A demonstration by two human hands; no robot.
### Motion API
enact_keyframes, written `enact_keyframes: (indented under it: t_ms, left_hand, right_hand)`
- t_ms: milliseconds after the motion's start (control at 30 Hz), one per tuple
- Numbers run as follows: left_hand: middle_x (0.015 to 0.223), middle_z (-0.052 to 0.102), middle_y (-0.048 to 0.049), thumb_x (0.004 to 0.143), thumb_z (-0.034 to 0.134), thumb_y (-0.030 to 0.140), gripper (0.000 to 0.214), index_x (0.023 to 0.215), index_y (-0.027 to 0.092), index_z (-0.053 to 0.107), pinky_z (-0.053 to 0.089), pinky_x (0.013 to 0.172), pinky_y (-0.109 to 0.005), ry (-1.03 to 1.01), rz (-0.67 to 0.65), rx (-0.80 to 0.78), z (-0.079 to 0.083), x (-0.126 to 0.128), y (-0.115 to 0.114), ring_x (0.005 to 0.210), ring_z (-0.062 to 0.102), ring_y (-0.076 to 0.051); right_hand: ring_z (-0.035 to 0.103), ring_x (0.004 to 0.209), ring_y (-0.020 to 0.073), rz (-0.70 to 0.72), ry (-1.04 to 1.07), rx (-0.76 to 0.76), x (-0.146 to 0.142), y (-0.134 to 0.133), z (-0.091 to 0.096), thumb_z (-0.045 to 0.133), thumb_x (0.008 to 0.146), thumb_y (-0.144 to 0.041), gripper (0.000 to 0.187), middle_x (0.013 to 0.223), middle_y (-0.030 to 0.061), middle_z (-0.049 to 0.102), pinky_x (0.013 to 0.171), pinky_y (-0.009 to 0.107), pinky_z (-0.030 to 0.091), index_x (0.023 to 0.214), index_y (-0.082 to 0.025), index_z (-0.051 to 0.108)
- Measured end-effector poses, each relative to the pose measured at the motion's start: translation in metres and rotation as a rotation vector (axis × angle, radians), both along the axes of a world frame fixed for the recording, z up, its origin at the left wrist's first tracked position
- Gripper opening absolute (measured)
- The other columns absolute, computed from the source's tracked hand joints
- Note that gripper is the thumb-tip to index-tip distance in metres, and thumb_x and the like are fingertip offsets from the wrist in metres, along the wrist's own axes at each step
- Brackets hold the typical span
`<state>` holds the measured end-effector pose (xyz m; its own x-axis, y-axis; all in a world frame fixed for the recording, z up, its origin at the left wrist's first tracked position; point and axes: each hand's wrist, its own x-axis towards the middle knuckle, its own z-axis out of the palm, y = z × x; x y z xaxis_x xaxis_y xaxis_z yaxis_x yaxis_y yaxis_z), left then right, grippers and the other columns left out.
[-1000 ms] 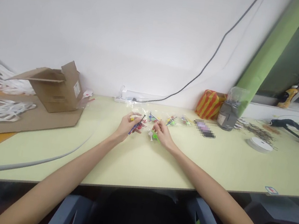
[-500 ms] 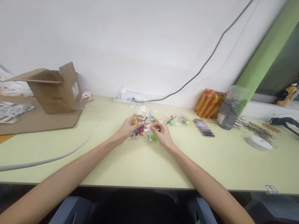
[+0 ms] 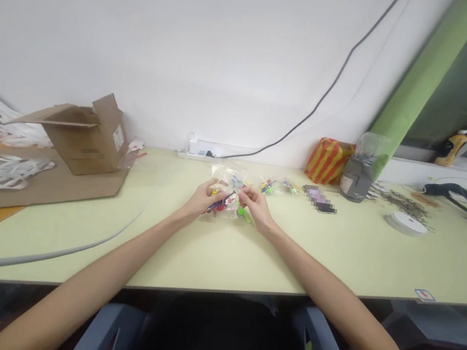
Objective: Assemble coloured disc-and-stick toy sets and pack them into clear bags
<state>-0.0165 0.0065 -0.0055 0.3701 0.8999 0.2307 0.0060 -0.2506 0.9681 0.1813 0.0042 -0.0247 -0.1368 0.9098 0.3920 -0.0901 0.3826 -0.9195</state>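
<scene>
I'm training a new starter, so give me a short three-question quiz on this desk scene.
1. True or false: the box sits left of the left hand.
2. Which is nearer the right hand: A, tape roll, or B, phone?
3. Fill in: the left hand holds a colourful ____.
Key: 1 true; 2 B; 3 toy.
</scene>
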Motion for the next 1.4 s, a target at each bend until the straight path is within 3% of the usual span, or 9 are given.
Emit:
enact_keyframes:
  t_ms: [200,333,500,600,900,1133,1400]
  left_hand:
    - [0.075,0.072,-0.0027,0.079,0.077,0.051,0.055,0.117,0.018,0.055,0.049,0.040,-0.021,-0.057,-0.019,-0.012,0.001,0.004,0.000,0.050,0.065,-0.014]
    - [0.074,0.072,-0.0027,0.078,0.077,0.052,0.057,0.119,0.018,0.056,0.051,0.044,-0.022,-0.055,0.031,0.001,-0.002,0.003,0.004,0.048,0.065,-0.014]
    - [0.089,0.075,-0.0066,0.077,0.079,0.049,0.057,0.119,0.019,0.054,0.058,0.055,-0.027,-0.144,0.017,-0.011,-0.005,-0.002,0.007,0.069,0.073,-0.020]
    - [0.087,0.075,-0.0066,0.076,0.081,0.047,0.056,0.117,0.019,0.055,0.059,0.054,-0.027,-0.169,0.026,-0.002,-0.004,-0.001,0.007,0.063,0.071,-0.018]
    - [0.078,0.072,-0.0035,0.069,0.086,0.045,0.058,0.110,0.017,0.056,0.060,0.051,-0.030,-0.287,0.204,-0.059,-0.006,0.007,0.006,0.061,0.070,-0.019]
    - [0.082,0.072,-0.0045,0.072,0.083,0.046,0.057,0.114,0.017,0.056,0.059,0.050,-0.028,-0.237,0.151,0.032,-0.003,0.003,0.006,0.058,0.069,-0.016]
    - [0.080,0.071,-0.0035,0.073,0.083,0.044,0.056,0.115,0.018,0.057,0.061,0.053,-0.030,-0.213,0.111,0.041,-0.002,0.003,0.005,0.066,0.071,-0.020]
  right_hand:
    - [0.053,0.068,0.0144,-0.029,-0.069,0.098,0.004,-0.002,0.011,0.063,0.086,-0.056,0.037,0.072,-0.0009,0.056,0.069,0.029,0.043,0.078,-0.021,0.053]
    - [0.054,0.069,0.0144,0.018,-0.143,0.122,0.009,-0.002,0.016,0.057,0.090,-0.058,0.039,0.075,0.0009,0.060,0.069,0.028,0.044,0.080,-0.020,0.058]
    - [0.054,0.063,0.0143,0.125,-0.342,0.071,0.017,0.001,0.014,0.068,0.082,-0.058,0.042,0.070,0.0023,0.065,0.062,0.027,0.040,0.075,-0.016,0.067]
    - [0.051,0.059,0.0134,0.121,-0.396,0.082,0.015,0.003,0.010,0.070,0.080,-0.056,0.040,0.067,0.0018,0.064,0.057,0.026,0.037,0.072,-0.016,0.068]
    - [0.050,0.059,0.0132,0.030,-0.312,0.074,0.006,0.008,0.001,0.069,0.079,-0.045,0.032,0.063,-0.0016,0.055,0.058,0.026,0.038,0.070,-0.018,0.057]
    - [0.052,0.060,0.0142,0.063,-0.258,0.070,0.009,0.000,0.008,0.060,0.086,-0.058,0.043,0.065,0.0013,0.060,0.061,0.027,0.040,0.073,-0.017,0.063]
    - [0.051,0.063,0.0142,0.014,-0.268,0.064,0.010,-0.003,0.010,0.071,0.079,-0.055,0.040,0.073,0.0031,0.065,0.062,0.028,0.039,0.080,-0.016,0.070]
